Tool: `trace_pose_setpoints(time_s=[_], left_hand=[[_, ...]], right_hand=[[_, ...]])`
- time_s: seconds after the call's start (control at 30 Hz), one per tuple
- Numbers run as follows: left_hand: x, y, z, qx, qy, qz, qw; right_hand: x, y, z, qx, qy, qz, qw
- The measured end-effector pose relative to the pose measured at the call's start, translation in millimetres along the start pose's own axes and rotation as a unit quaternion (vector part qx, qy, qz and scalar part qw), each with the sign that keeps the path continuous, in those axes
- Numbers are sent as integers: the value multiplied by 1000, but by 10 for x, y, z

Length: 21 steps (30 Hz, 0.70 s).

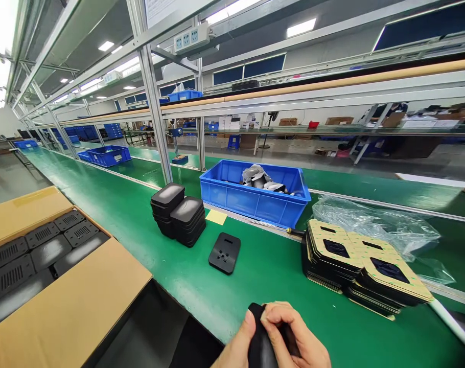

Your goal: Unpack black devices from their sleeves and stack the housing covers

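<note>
At the bottom of the head view, a black plastic cover [260,335] is held on edge. My left hand [236,345] is closed on its left side, the thumb lying along the face near the top. My right hand [297,337] pinches the cover's upper right edge with curled fingers; whether a thin layer sits between the fingertips is hidden. A single black cover [225,253] with a slot and star-shaped holes lies flat on the green bench beyond. Two stacks of black covers [187,220] stand behind it to the left.
On the right are stacked black sheets with yellow backing [351,248], beside clear plastic film [374,220]. A blue bin [251,202] with crumpled scraps stands at the back, near a yellow paper [216,216]. An open carton [75,291] of black vented covers is at left.
</note>
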<state>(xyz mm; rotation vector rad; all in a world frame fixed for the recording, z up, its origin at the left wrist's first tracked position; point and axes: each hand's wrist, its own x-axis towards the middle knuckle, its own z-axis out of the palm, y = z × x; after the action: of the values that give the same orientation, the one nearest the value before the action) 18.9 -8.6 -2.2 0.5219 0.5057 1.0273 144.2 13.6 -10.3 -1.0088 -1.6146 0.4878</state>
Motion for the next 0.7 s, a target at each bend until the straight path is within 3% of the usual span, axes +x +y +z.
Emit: trace_pose_setpoints(time_s=[0.1,0.2,0.3,0.5,0.6,0.7], left_hand=[[24,-4,-28,16,-20,12,1000],[46,-24,-79,40,-18,29,999],[63,-47,-129,62,-2,23,998],[75,-7,-137,59,-25,10,998],[59,46,-121,49,-42,-2,998],[49,68,-121,53,-48,-7,997]], right_hand=[[-35,52,16,4,30,17,999],[-23,27,20,-36,40,-33,998],[14,-13,13,-52,15,-74,996],[64,36,-65,-19,-45,-44,998],[100,48,-118,-86,-26,-62,994],[157,33,-130,-149,-7,-132,980]])
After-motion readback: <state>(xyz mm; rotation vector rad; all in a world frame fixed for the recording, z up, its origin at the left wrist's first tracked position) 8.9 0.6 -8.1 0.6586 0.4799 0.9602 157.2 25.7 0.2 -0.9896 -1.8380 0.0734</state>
